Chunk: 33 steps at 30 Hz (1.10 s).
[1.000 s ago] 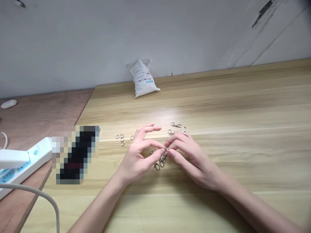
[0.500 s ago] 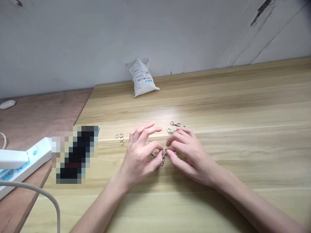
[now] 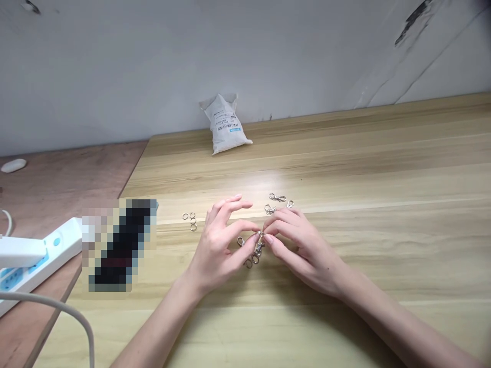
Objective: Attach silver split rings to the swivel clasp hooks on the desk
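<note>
Thumb and forefinger of my left hand [image 3: 226, 240] pinch one side of a small metal split ring [image 3: 261, 233]; its other fingers are raised and apart. My right hand [image 3: 297, 243] pinches the opposite side of that ring, fingertips nearly meeting the left ones. Right below the fingertips lie several silver swivel clasps [image 3: 256, 258], partly covered by the left thumb. Beyond the right hand, another clasp with a ring [image 3: 277, 198] rests on the table, with more clasps [image 3: 269, 209] close to the knuckles. Several loose split rings [image 3: 193, 221] lie left of my left hand.
A white labelled packet [image 3: 226, 128] stands at the back of the wooden table [image 3: 364, 168], near the wall. To the left are a blurred-out dark object [image 3: 123, 245], a white power strip [image 3: 61, 243], a grey cable [image 3: 82, 317] and a small white object [image 3: 14, 165].
Both hands stay pinched together at the ring, with the fingertips shifting slightly. The right fingers have lowered a little, uncovering more of the clasp behind them. More clasps show below the left thumb.
</note>
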### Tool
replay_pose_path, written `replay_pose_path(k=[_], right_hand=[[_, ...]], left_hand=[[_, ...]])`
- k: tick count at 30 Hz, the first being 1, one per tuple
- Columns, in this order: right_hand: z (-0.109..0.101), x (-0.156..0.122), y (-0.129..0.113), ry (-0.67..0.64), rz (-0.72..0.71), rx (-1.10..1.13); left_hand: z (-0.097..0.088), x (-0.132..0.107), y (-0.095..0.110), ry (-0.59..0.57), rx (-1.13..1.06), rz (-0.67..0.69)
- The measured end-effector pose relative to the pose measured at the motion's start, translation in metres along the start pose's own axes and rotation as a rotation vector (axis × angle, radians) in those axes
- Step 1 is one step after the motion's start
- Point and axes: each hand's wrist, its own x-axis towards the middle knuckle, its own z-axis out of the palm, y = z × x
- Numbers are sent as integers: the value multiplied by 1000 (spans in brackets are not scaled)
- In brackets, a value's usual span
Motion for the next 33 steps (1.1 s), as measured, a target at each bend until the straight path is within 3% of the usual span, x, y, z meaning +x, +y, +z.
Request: replay_pose_path(k=[7, 15, 22, 27, 33], right_hand=[[0, 0, 2, -67, -11, -36], [2, 0, 11, -93, -11, -118], [-7, 1, 18, -112, 0, -220], [-20, 0, 20, -216, -45, -235], [-28, -2, 19, -235, -72, -315]], left_hand=[[-1, 1, -2, 20, -30, 13], [7, -2, -2, -97, 310, 191], [5, -4, -13, -196, 312, 121], [2, -3, -16, -225, 282, 100], [-16, 0, -25, -269, 247, 7]])
